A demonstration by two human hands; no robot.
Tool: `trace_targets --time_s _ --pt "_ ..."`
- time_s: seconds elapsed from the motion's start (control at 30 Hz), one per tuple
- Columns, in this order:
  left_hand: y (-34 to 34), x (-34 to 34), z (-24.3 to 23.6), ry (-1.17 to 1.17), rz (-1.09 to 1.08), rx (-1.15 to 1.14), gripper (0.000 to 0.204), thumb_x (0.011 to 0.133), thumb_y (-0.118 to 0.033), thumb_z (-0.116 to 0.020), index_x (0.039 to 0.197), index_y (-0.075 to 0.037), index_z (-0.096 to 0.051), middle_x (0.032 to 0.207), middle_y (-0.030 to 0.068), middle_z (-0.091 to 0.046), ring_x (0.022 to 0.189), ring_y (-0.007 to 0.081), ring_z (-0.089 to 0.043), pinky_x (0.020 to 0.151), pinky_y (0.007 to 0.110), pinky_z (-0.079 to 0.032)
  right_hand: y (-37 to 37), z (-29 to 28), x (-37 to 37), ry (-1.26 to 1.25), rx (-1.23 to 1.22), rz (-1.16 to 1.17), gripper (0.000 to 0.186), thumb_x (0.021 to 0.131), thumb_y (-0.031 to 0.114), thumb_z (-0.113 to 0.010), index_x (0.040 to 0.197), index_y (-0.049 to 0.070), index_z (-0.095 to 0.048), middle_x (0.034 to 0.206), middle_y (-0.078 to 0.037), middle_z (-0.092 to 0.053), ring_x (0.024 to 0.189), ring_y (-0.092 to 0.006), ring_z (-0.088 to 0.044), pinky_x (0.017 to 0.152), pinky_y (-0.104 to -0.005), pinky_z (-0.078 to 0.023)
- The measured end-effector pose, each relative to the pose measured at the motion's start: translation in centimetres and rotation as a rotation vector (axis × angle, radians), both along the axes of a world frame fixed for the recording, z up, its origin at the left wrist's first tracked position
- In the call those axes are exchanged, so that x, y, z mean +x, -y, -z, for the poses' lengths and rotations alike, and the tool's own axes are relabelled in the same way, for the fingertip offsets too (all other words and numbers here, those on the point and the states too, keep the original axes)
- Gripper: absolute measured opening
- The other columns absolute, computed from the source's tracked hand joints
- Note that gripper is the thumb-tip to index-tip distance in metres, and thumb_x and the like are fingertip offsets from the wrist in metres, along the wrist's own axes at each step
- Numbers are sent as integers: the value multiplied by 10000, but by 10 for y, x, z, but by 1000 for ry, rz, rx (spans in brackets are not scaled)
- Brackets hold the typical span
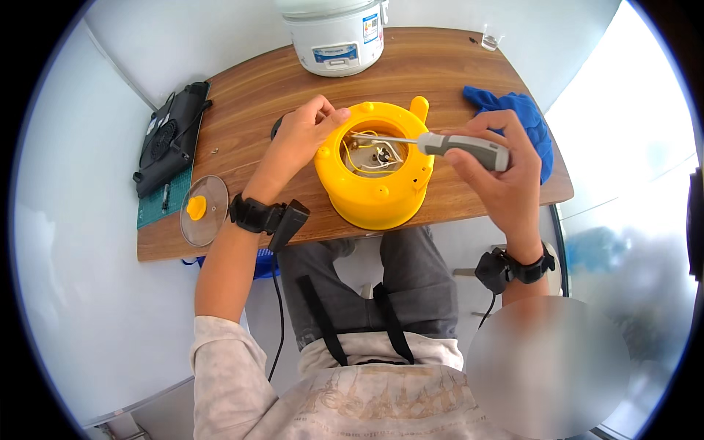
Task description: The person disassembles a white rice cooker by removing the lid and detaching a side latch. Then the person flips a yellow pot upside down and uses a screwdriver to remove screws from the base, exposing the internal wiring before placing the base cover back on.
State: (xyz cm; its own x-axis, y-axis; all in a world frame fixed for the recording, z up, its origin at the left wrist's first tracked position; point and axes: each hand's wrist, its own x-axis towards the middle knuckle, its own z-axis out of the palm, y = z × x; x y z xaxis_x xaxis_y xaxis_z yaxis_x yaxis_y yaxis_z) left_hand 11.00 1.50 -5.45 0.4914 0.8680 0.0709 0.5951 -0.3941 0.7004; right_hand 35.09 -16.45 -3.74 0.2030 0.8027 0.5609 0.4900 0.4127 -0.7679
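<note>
A yellow appliance housing, seemingly an upturned electric pot, sits near the table's front edge. Through its round opening show yellow and white wires and metal parts. At the opening's upper left rim, my left hand grips the housing with bent fingers and thumb. My right hand is closed around a screwdriver with a grey handle. Its shaft points left across the opening, nearly level, the tip at the inner left side. Whether the tip touches a screw I cannot make out.
Left lie a glass lid with a yellow knob and a black device on a green mat. A white rice cooker stands behind. On the right are a blue cloth and a clear cup.
</note>
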Motion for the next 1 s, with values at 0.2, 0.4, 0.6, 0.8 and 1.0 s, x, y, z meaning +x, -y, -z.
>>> trace_targets --time_s 0.2,0.4,0.6,0.8,1.0 --pt "-4 -1 6 36 42 42 450 998 -489 -607 1011 -39 -609 862 122 -678 785 219 -657 711 332 -516 -3 -16 9 28 62 93 380 877 276 -829 1093 73 -591 838 -41 -708 746 -81 -699 621 -164 -496" --pt "-4 -4 13 97 54 54 428 1009 -483 -583 1057 -59 -609 893 123 -684 805 234 -665 731 350 -518 -13 -40 -6 180 74 102 332 917 270 -791 1076 73 -577 775 -53 -690 654 -97 -683 580 -182 -493" --pt "1 -2 9 39 54 3 415 1035 -473 -553 1121 -71 -608 1026 116 -684 928 201 -640 810 313 -513 -24 -55 -23 416 67 53 320 925 252 -772 1079 73 -556 745 -90 -675 622 -177 -695 567 -227 -519" --pt "3 -4 10 54 39 4 405 1041 -454 -546 1148 -68 -607 1059 130 -699 964 214 -663 834 316 -525 -33 -58 -29 474 19 33 330 925 238 -766 1096 79 -533 739 -104 -674 625 -206 -706 573 -245 -535" --pt "4 -3 12 71 12 9 393 1039 -433 -554 1136 -57 -617 1021 127 -708 912 210 -672 806 307 -525 -41 -61 -41 541 48 37 364 891 232 -789 1076 81 -515 708 -124 -655 621 -246 -704 563 -290 -542"
